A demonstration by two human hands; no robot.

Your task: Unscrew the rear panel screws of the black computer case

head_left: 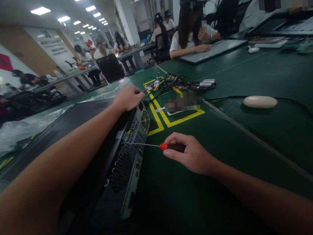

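1. My right hand (191, 153), centre of the frame, is closed around the handle of the screwdriver (163, 146); the shaft points left from my fingers, nearly level, sloping down slightly towards the handle.
2. Its tip meets the rear of the computer case (112, 150), left of centre; I can't tell whether it sits in a screw.
3. That rear face runs from bottom centre up to mid-frame; my right hand is nearer the tip.
4. My left hand (129, 98) rests at the case's far corner, fingers bent; I can't tell whether they grip anything.
5. Counted: one case, one screwdriver, two vent grilles (122, 171), one cable tangle (173, 81) at upper centre.
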